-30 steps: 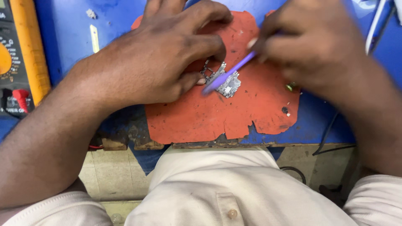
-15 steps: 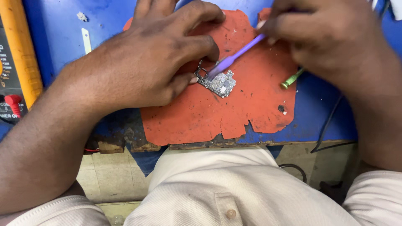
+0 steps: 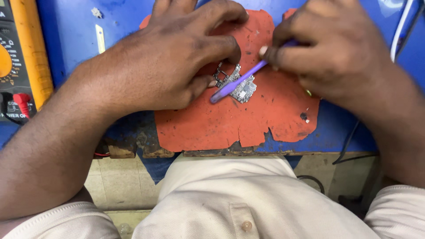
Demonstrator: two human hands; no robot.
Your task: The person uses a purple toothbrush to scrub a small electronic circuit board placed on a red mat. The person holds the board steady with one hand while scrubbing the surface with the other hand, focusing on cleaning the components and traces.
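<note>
A small silver circuit board lies on a worn orange mat on a blue bench top. My left hand presses down beside it, fingertips pinning the board's left edge. My right hand grips a purple brush-like tool by its handle. The tool slants down to the left across the board, its tip resting on the mat just past the board's lower left corner.
A yellow and black multimeter with a red plug stands at the left edge. A pale flat strip lies on the blue top. A white cable and a black cable run along the right side.
My right hand has drawn the purple tool down and to the left across the board. It now covers the green-tipped tool seen by the mat's right edge. My left hand stays on the board.
</note>
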